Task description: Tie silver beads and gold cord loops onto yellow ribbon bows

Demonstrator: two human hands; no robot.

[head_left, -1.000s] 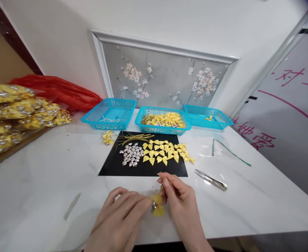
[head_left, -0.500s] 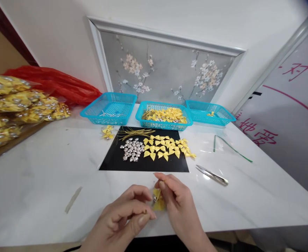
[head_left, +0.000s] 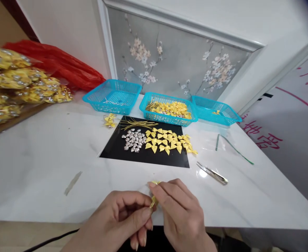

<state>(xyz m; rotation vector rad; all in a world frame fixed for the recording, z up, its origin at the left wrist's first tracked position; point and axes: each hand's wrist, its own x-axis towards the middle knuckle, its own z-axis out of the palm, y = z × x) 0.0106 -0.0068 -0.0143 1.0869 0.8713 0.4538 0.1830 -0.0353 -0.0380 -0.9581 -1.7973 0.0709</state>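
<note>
The white, grey-veined bench (head_left: pixel 38 168) carries a black rectangular mat (head_left: pixel 143 159), with a blue plastic mesh basket (head_left: pixel 166 120) of yellow bows behind it. Near the bench's front edge, the left hand (head_left: pixel 114 217) pinches a shiny yellow ribbon bow (head_left: pixel 154 201) between thumb and fingers; the right hand (head_left: pixel 185 210) has its fingers closed on the bow's far part, largely hiding it. Silver metal tweezers (head_left: pixel 213 174) lie right of the mat; silver, rounded beads (head_left: pixel 134 140) cluster on it.
</note>
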